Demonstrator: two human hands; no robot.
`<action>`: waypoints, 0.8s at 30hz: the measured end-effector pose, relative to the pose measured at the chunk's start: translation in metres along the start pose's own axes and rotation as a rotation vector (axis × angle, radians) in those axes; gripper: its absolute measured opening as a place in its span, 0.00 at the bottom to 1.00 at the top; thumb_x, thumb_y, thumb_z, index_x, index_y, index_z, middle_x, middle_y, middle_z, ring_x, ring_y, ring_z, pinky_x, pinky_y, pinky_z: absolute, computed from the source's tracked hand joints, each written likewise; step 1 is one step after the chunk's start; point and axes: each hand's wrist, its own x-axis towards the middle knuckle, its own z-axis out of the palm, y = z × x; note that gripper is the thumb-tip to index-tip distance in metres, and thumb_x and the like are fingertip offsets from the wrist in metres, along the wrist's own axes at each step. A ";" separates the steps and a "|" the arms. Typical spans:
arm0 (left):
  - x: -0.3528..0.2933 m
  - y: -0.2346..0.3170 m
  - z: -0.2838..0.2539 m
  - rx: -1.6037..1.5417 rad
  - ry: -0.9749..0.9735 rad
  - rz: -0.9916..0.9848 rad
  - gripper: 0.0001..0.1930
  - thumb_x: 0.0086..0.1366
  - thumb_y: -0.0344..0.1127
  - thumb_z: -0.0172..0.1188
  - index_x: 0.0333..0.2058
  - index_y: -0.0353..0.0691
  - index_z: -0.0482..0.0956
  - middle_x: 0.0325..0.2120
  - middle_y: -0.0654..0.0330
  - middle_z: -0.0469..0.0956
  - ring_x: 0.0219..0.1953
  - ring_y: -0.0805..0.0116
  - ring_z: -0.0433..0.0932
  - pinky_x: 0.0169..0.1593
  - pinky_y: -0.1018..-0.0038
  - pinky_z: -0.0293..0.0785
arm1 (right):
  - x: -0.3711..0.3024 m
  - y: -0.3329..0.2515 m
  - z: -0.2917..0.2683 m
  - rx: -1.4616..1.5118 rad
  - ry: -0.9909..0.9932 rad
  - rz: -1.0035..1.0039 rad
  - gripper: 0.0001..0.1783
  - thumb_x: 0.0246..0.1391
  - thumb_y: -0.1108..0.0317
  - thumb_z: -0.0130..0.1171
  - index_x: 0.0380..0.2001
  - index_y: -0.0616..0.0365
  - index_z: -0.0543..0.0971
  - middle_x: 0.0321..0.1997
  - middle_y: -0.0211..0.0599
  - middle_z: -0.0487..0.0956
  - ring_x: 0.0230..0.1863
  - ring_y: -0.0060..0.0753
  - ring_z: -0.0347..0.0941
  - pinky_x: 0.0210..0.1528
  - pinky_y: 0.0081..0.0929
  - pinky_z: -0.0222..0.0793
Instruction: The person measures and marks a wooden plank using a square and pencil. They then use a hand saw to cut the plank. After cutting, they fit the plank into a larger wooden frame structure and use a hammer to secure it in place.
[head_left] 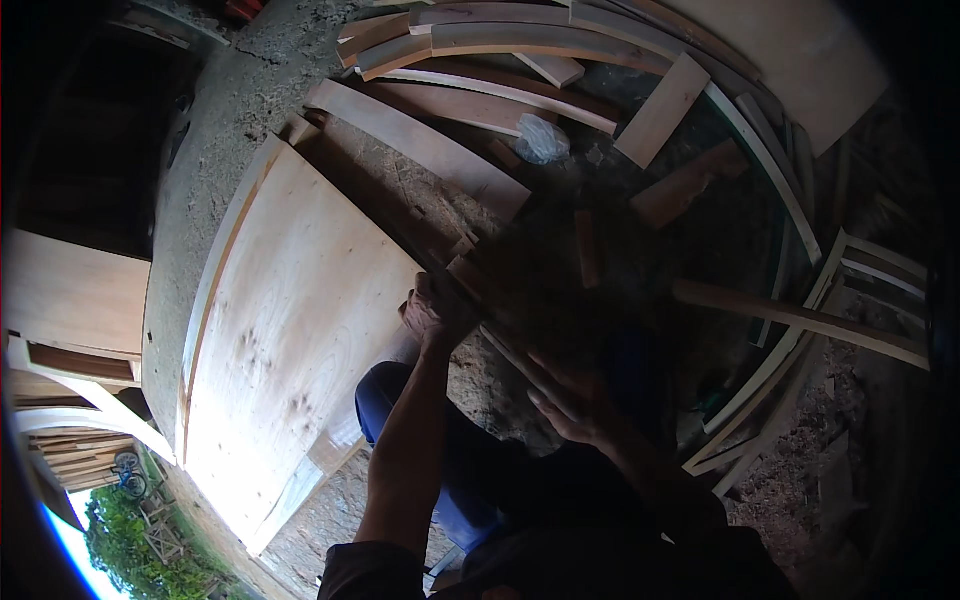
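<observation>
A large pale plywood panel [300,290] with a curved outer edge lies to my left, brightly lit at its lower end. My left hand [437,312] is closed at its right-hand edge, gripping a long, narrow dark piece [515,358] that runs down toward my lap. Around the lower end of this piece, the fingers of my right hand [570,405] are wrapped. Deep shadow hides the exact kind of the piece and much of my right hand. My knees are bent beneath my forearms, close to the panel.
Curved wooden strips [540,42] are stacked in an arc at the far side. Nearer lie a flat board [440,140], a short plank [663,110] and a crumpled plastic bag [542,139]. A slatted wooden frame [880,275] stands at right, with wood shavings [790,460] below it.
</observation>
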 end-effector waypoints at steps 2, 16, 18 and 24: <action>0.004 -0.008 -0.001 -0.057 -0.087 -0.001 0.29 0.51 0.56 0.68 0.47 0.51 0.71 0.40 0.58 0.74 0.43 0.53 0.79 0.45 0.53 0.71 | 0.022 0.002 0.024 -0.023 0.036 0.047 0.33 0.55 0.69 0.64 0.64 0.56 0.71 0.62 0.47 0.75 0.37 0.42 0.81 0.36 0.36 0.80; 0.012 -0.019 0.029 -0.125 -0.140 -0.030 0.35 0.49 0.57 0.71 0.51 0.47 0.68 0.40 0.56 0.76 0.44 0.50 0.80 0.49 0.51 0.70 | -0.051 0.026 0.080 -0.148 -0.124 0.041 0.31 0.56 0.71 0.63 0.64 0.54 0.71 0.62 0.44 0.75 0.45 0.39 0.82 0.39 0.34 0.82; 0.013 -0.013 0.021 -0.060 -0.108 -0.020 0.32 0.52 0.56 0.68 0.50 0.47 0.68 0.41 0.56 0.76 0.43 0.51 0.80 0.47 0.52 0.71 | -0.050 0.012 0.058 -0.049 -0.103 0.081 0.33 0.55 0.72 0.64 0.65 0.54 0.70 0.63 0.46 0.74 0.44 0.40 0.82 0.38 0.35 0.82; -0.005 -0.026 0.024 0.013 0.116 0.007 0.16 0.68 0.55 0.50 0.39 0.49 0.73 0.32 0.56 0.82 0.36 0.51 0.82 0.39 0.54 0.73 | -0.045 -0.056 -0.081 0.107 -0.301 0.299 0.33 0.54 0.72 0.65 0.65 0.55 0.71 0.63 0.45 0.74 0.40 0.40 0.83 0.36 0.31 0.81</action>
